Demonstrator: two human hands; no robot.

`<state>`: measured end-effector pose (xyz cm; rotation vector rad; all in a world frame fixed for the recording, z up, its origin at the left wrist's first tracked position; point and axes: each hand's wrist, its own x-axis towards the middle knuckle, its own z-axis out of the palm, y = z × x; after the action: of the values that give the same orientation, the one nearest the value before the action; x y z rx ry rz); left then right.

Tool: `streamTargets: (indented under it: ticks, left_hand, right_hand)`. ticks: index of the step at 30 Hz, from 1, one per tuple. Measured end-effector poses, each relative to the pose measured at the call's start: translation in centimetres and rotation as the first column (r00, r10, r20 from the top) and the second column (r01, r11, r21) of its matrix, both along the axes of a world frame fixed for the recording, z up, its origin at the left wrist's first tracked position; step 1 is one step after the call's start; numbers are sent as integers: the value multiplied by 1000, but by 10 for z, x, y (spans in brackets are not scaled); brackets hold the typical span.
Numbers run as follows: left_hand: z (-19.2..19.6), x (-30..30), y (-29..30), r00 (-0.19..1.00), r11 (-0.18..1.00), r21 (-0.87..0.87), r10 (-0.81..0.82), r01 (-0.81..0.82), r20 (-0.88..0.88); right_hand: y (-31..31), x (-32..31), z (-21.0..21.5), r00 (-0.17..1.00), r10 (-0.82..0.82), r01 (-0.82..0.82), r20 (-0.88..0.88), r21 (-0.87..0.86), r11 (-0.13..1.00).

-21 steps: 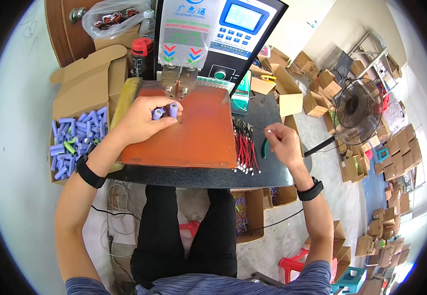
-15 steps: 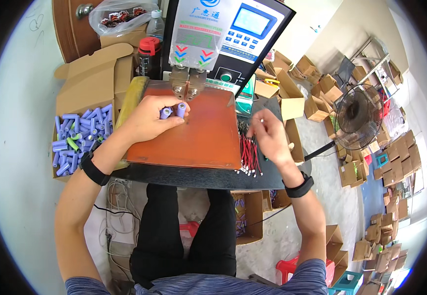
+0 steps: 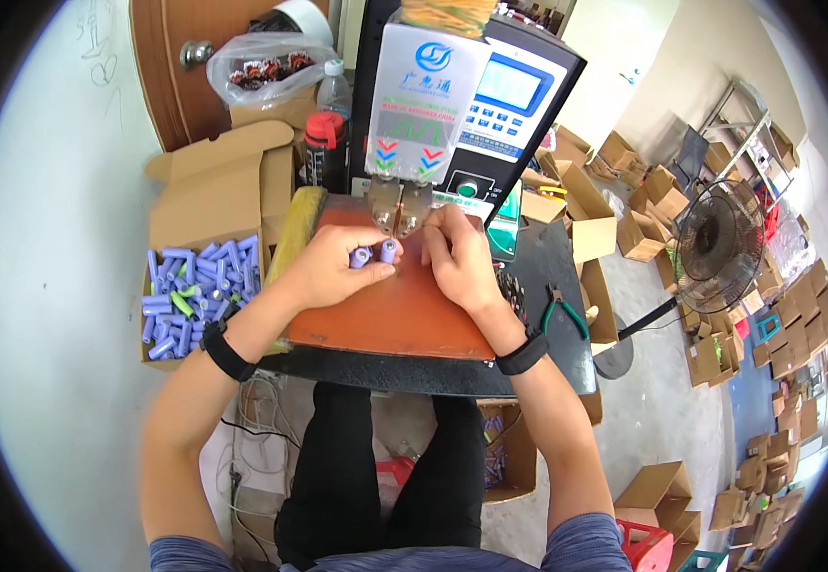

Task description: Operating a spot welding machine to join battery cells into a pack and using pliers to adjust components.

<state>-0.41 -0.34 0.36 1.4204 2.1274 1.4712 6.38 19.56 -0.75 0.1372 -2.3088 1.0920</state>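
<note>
My left hand (image 3: pixel 340 267) is closed around two purple cylindrical battery cells (image 3: pixel 389 251), their ends facing up just under the metal electrodes (image 3: pixel 400 212) of a spot welder (image 3: pixel 424 105). Right of the electrodes, my right hand (image 3: pixel 457 253) is closed in a pinch, fingertips close to the electrode tips. Whatever lies between its fingers is hidden. Both hands are over an orange-brown mat (image 3: pixel 385 329) on the black table. The bundle of thin wire leads (image 3: pixel 511 289) lies beside my right wrist, largely covered by it.
An open cardboard box (image 3: pixel 161 355) of purple and a few green cells stands at the left. Green-handled pliers (image 3: pixel 564 313) lie on the table's right side. Behind are a red-capped bottle (image 3: pixel 324 153) and a plastic bag (image 3: pixel 271 71). A standing fan (image 3: pixel 716 246) and several cartons are at the right.
My right hand has moved left from beside the wire leads to the electrodes. My left hand still holds the two cells. The whole view has shifted, bringing the pliers into sight.
</note>
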Motion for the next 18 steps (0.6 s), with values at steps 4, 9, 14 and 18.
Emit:
streamTargets:
  ticks: [4, 9, 14, 18]
  left_hand:
    - [-3, 1, 1, 1000, 1000, 30, -6, 5, 30]
    - [2, 5, 2, 1000, 1000, -21, 10, -9, 17]
    - [0, 6, 3, 999, 999, -45, 11, -9, 36]
    - [2, 7, 4, 999, 1000, -24, 3, -1, 53]
  right_hand:
    - [-3, 6, 4, 999, -37, 38, -16, 52, 998]
    - [-4, 9, 5, 999, 6, -2, -46, 92, 996]
    - [-2, 11, 2, 1000, -18, 17, 2, 134, 991]
    - [-1, 8, -2, 999, 24, -20, -31, 130, 991]
